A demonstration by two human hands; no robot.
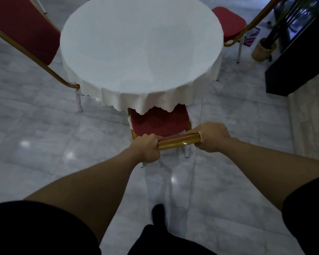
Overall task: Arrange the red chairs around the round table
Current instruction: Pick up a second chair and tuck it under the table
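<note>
A round table [142, 50] with a white scalloped cloth fills the upper middle. Directly below it stands a red chair [158, 122] with a gold frame, its seat partly tucked under the cloth's near edge. My left hand [145, 149] grips the left end of the chair's gold top rail. My right hand [210, 137] grips the right end of the same rail. A second red chair [26, 28] stands at the table's left with its back toward me. A third red chair [228, 23] sits at the table's right, its seat facing the table.
The floor [63, 144] is glossy grey marble tile. A dark cabinet [293, 67] stands at the right, with a woven plant pot [263, 49] beside it. My dark shoe [157, 212] is on the floor below the held chair.
</note>
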